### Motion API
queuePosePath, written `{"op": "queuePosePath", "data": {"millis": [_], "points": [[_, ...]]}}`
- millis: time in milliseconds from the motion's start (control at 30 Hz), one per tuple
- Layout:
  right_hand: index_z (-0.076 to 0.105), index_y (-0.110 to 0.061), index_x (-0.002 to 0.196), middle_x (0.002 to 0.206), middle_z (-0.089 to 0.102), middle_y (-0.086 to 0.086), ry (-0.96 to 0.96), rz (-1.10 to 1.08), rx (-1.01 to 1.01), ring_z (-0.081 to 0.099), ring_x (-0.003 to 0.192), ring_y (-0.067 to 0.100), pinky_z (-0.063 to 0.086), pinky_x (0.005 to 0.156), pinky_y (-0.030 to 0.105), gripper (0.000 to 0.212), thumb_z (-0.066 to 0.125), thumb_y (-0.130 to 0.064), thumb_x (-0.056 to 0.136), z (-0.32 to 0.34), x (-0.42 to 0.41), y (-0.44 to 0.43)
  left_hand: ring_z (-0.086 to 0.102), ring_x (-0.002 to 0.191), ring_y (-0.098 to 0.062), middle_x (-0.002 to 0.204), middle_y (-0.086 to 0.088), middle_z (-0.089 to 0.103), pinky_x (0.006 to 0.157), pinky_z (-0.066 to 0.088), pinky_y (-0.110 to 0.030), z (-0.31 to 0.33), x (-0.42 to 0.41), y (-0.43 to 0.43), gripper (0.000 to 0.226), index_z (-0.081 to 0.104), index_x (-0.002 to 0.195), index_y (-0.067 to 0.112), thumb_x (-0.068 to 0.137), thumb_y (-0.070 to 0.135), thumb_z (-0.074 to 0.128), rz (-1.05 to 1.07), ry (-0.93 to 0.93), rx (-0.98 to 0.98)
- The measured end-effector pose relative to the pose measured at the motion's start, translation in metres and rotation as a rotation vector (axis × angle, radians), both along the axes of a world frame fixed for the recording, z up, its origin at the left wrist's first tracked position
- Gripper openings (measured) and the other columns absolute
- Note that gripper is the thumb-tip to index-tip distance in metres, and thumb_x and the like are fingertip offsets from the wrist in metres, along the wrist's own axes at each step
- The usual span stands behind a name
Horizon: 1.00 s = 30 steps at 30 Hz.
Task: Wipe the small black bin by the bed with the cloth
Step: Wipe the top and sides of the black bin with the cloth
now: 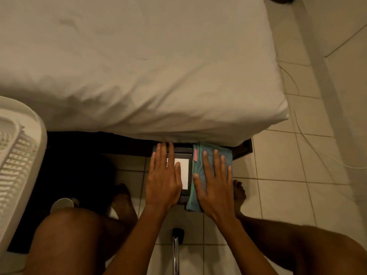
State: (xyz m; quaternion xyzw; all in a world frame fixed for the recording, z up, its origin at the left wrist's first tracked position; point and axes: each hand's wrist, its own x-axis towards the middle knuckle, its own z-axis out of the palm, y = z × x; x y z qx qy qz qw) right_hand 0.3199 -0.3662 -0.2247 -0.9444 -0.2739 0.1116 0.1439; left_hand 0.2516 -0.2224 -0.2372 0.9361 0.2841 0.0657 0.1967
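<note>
Surroundings: white slatted plastic basket [17, 167] at the far left edge, well apart from the bin; pale round cup-like object [62, 204] on the floor near the person's left knee, too dim to identify; chrome tube with a black cap [176, 247] rising between the knees; thin white cable [303, 133] trailing over the tiles to the right.
Obstructions: mattress edge of the bed [139, 66] overhangs the far end of the bin; dark bed frame [243, 148] runs behind it. Both bare feet are planted on either side of the bin.
Surface and room: pale square floor tiles [278, 191] with dark grout lines; dark rug or shadowed patch [75, 171] beneath the bed at left, cannot tell which. Bed covered in a white creased sheet. Lighting dim and warm.
Bin: small black bin [185, 192] stands on the tiles against the bed side, near the bed's corner, viewed from above; a white rectangle shows within its opening.
Cloth: teal cloth [198, 173] with a pink tag is draped over the bin's right rim and side.
Left hand: left hand [163, 177] lies flat on the bin's left rim, fingers extended and spread, clasping nothing, fingertips reaching the mattress edge.
Right hand: right hand [215, 185] is flat, palm down on the cloth, fingers extended, pressing it against the bin rather than gripping it.
</note>
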Motion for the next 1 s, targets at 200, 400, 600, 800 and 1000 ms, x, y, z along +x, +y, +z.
{"op": "queuePosePath", "data": {"millis": [200,400,600,800,1000], "points": [[-0.003,-0.031,0.158,0.167,-0.009,0.002,0.042,0.02,0.031,-0.014,0.153,0.019,-0.003,0.124,0.046,0.067,0.018,-0.055,0.099,0.0,0.003,0.019,0.003,0.153,-0.02,0.165,-0.012,0.009,0.124,0.007,-0.037,-0.003,0.004,-0.002,0.058,0.01,0.157,0.011,0.104,0.033,0.022,0.053,0.021,-0.004],[-0.005,-0.036,0.157,0.167,-0.011,-0.001,0.044,0.05,0.008,-0.016,0.153,0.016,-0.001,0.124,0.048,0.064,0.015,-0.058,0.099,0.002,0.016,-0.009,-0.001,0.153,-0.018,0.165,-0.008,0.004,0.124,0.003,-0.036,-0.001,0.002,-0.002,0.059,0.004,0.157,0.015,0.104,0.036,0.018,0.039,0.025,-0.013],[-0.003,-0.033,0.158,0.167,-0.011,-0.003,0.053,0.127,0.018,-0.016,0.152,0.016,-0.005,0.123,0.043,0.064,0.018,-0.053,0.101,0.007,-0.005,-0.007,0.002,0.153,-0.019,0.165,-0.01,0.01,0.124,0.009,-0.041,-0.001,0.003,-0.004,0.058,0.008,0.157,0.015,0.104,0.033,0.022,0.074,0.035,0.006],[0.0,-0.029,0.158,0.167,-0.005,0.004,0.012,-0.16,0.015,-0.006,0.154,0.023,0.008,0.124,0.052,0.063,0.016,-0.05,0.101,0.001,0.022,0.016,-0.001,0.153,-0.018,0.166,-0.008,0.004,0.125,0.007,-0.042,-0.001,0.005,-0.004,0.059,0.004,0.157,0.015,0.104,0.035,0.019,0.078,0.062,0.013],[-0.003,-0.035,0.157,0.167,-0.012,-0.003,0.079,0.09,0.047,-0.015,0.153,0.014,-0.001,0.124,0.044,0.06,0.015,-0.051,0.102,0.002,-0.008,-0.026,0.001,0.153,-0.019,0.165,-0.008,0.006,0.124,0.005,-0.042,0.002,0.005,-0.006,0.058,0.008,0.157,0.014,0.104,0.034,0.022,0.076,0.064,0.012]]}}
